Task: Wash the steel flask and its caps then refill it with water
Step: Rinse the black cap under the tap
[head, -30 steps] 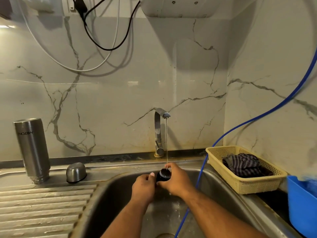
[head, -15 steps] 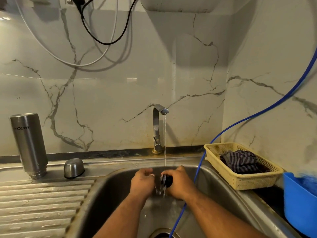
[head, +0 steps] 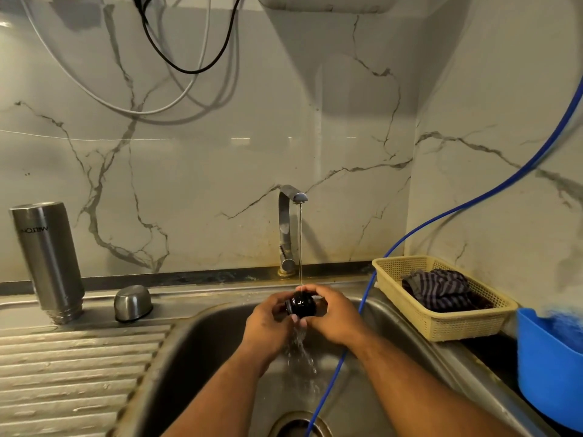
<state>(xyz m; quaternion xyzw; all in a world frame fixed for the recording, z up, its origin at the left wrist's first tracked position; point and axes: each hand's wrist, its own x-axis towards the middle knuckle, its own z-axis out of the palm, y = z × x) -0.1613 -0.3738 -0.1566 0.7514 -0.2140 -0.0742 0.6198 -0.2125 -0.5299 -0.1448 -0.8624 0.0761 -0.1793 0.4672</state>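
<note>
On the ribbed steel surface (head: 79, 373) to your left, the cylindrical steel flask (head: 47, 263) stands upside down, with the domed steel cap (head: 133, 302) beside it. A thin blue hose (head: 441, 216) drops into the steel sink basin (head: 195, 357), passing beneath your right forearm. Your left grip (head: 268, 326) and right grip (head: 337, 316) both clasp the small round black cap (head: 303, 305) under the stream from the steel tap (head: 287, 228).

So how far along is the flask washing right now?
Apparently done: steel flask stands inverted on the drainboard beside its steel cap. In hand: left hand and right hand grip the black cap under the running tap. Left: refilling the flask.
</note>
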